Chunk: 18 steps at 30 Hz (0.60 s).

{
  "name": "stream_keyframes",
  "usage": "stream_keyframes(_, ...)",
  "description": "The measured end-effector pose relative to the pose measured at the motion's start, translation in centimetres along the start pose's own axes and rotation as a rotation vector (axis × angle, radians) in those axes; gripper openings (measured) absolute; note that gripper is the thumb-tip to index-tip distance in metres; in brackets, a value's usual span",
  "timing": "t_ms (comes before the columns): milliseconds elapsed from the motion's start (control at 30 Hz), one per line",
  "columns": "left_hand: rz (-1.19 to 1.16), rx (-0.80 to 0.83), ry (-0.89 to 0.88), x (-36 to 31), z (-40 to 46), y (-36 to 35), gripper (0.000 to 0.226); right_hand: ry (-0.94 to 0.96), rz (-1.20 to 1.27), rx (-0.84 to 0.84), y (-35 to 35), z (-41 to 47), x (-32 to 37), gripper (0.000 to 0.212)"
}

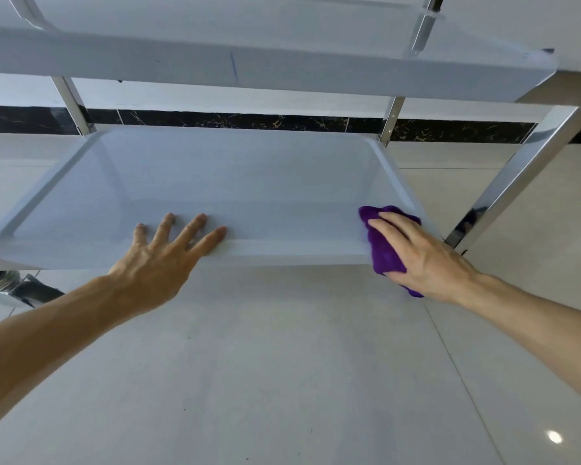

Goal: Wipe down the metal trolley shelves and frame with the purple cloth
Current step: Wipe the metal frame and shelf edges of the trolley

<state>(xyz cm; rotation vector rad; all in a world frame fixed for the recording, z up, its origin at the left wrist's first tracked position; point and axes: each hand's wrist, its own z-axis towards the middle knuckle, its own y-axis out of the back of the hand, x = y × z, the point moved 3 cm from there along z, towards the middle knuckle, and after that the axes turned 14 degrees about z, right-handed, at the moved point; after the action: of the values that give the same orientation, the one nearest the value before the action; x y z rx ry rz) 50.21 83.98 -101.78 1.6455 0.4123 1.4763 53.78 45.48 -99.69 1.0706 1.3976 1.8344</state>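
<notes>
Head view: left hand [158,260] lies flat, fingers spread and straight, on the front rim of the lower shelf [215,182]. Right hand [416,256] grips the bunched purple cloth [383,250], pressing it on the same shelf's front right corner, beside a chrome leg [517,182].

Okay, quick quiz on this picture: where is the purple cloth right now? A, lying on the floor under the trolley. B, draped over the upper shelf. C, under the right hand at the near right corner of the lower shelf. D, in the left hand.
C: the right hand grips the purple cloth against the near right corner of the lower shelf, while the left hand rests flat on the front rim.
</notes>
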Motion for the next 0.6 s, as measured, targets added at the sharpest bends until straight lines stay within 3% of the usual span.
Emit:
stream_keyframes(167,-0.213,0.011,0.016,-1.9,2.1,2.3,0.074,0.023,0.004,0.004,-1.2,1.8,2.5,0.093)
stream_keyframes(367,-0.301,-0.053,-0.061,-7.1,6.1,5.9,0.072,0.144,0.024,-0.014,-3.7,5.1,7.8,0.095)
stream_keyframes(600,-0.297,-0.165,-0.120,-7.4,5.7,5.6,0.052,0.049,0.006,-0.005,-0.8,0.9,0.5,0.089)
